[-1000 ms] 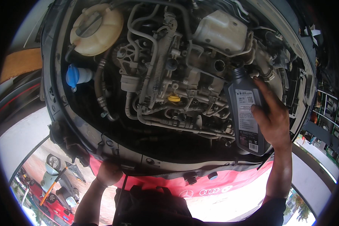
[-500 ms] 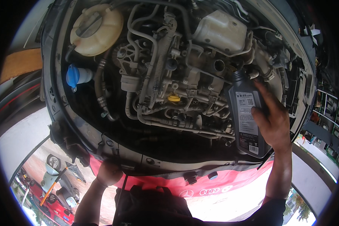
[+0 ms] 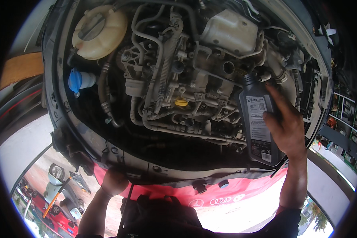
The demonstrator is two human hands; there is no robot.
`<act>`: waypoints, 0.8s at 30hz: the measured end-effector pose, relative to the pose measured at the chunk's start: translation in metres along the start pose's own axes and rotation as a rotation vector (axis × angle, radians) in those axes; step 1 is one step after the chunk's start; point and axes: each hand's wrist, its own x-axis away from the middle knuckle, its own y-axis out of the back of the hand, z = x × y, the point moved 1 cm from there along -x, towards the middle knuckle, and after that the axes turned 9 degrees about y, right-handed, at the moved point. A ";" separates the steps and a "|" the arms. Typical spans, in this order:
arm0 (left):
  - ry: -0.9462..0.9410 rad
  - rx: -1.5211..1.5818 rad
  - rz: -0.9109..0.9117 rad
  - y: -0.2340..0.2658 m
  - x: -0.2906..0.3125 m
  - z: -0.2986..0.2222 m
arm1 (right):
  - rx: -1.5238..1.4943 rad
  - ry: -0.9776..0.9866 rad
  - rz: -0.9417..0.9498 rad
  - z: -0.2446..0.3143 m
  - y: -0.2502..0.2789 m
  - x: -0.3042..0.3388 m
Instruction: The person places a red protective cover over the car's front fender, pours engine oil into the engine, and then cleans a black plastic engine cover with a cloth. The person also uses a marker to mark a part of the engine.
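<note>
While left hand (image 3: pixel 114 181) braces, right hand (image 3: pixel 286 127) tilts grey bottle (image 3: pixel 258 123).

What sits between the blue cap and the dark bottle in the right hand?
Head view: the engine, with its yellow dipstick handle, lies between the blue cap and the dark bottle in the right hand.

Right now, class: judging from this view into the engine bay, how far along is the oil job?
Done: the round filler opening looks uncapped, and the red fender cover is laid over the front edge. In hand: the right hand holds the dark oil bottle, its neck pointing toward that opening; no pouring is visible. The left hand rests on the front edge. Left: recapping; no cap is visible.
</note>
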 end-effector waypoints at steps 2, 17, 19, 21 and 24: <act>-0.018 0.001 -0.016 -0.001 0.000 -0.001 | -0.013 -0.015 0.003 0.000 0.000 0.000; 0.011 -0.025 0.002 -0.002 0.004 0.008 | -0.011 -0.075 0.050 0.005 0.000 -0.002; 0.013 -0.027 0.005 -0.002 0.005 0.010 | -0.007 -0.073 0.054 0.003 -0.001 -0.002; 0.012 -0.007 -0.006 -0.001 0.002 0.001 | -0.025 -0.101 0.052 0.006 0.000 -0.004; -0.005 0.001 -0.009 0.001 -0.001 -0.005 | -0.028 -0.127 0.048 0.007 -0.001 -0.003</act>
